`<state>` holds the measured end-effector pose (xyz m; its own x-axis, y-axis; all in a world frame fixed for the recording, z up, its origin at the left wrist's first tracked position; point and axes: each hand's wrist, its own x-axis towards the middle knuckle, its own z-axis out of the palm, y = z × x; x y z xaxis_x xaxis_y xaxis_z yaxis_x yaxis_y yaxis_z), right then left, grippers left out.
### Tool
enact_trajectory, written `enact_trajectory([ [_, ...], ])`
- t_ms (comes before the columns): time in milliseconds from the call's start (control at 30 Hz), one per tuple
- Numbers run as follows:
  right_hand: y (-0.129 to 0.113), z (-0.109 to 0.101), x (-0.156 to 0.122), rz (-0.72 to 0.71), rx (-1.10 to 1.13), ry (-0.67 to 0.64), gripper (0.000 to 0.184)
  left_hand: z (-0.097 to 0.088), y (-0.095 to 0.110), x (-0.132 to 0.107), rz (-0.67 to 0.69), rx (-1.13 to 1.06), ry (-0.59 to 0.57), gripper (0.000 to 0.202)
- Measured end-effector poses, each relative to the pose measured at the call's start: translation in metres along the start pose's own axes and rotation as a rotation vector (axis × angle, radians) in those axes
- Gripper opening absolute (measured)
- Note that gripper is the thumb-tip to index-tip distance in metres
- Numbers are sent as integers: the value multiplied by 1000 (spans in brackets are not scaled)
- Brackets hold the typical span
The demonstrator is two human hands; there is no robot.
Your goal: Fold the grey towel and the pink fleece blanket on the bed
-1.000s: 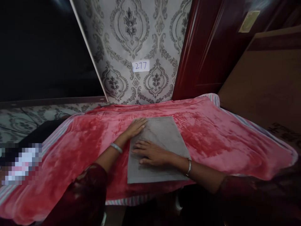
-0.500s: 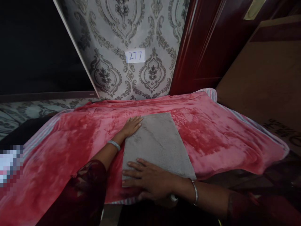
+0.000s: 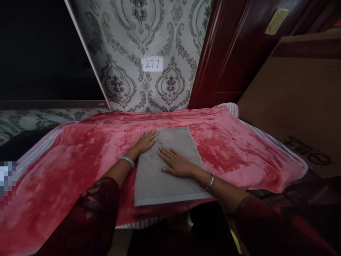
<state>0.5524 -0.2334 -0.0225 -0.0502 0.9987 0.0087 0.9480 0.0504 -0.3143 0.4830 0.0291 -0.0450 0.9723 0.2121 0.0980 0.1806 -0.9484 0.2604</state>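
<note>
A grey folded cloth (image 3: 160,185), seemingly a towel, lies flat on a red and pink plush blanket (image 3: 221,153). On its far left corner rests my left hand (image 3: 146,141), palm down with the fingers stretched out. My right hand (image 3: 177,163) lies flat near the middle of the cloth, fingers extended and thumb apart. Neither hand grips anything. The near edge of the cloth shows a straight, smooth hem band.
Behind the blanket stands a patterned wall with a paper label (image 3: 152,64) reading 277. A dark screen (image 3: 48,53) is at the left. To the right are a dark red door (image 3: 226,53) and a large cardboard box (image 3: 298,96).
My right hand has moved from the near edge of the cloth forward to its middle, uncovering the near hem. My left hand stays on the far left corner.
</note>
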Motion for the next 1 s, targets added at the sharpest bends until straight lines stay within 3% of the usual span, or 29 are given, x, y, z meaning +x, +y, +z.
enact_trajectory([
  [167,-43,14,-46,-121,120,-64,82,3,-4,1,5,-8,11,58],
  [300,-70,5,-72,-271,303,-123,76,3,-3,1,8,-28,16,59],
  [367,-73,-6,-66,-286,351,-129,71,1,0,0,3,-28,13,59],
  [467,-64,-20,-32,-223,219,-71,70,-2,5,-2,-4,-20,2,58],
  [633,-48,-6,24,-134,16,-32,72,-5,11,-5,-18,-4,-20,57],
  [733,-54,9,21,-225,46,-62,69,-6,11,-6,-14,-20,-9,58],
  [867,-74,16,-3,-362,91,-109,65,-5,9,-6,-19,-31,-24,59],
  [1000,-95,19,-20,-381,105,-90,59,-3,6,-4,-2,-20,-21,60],
])
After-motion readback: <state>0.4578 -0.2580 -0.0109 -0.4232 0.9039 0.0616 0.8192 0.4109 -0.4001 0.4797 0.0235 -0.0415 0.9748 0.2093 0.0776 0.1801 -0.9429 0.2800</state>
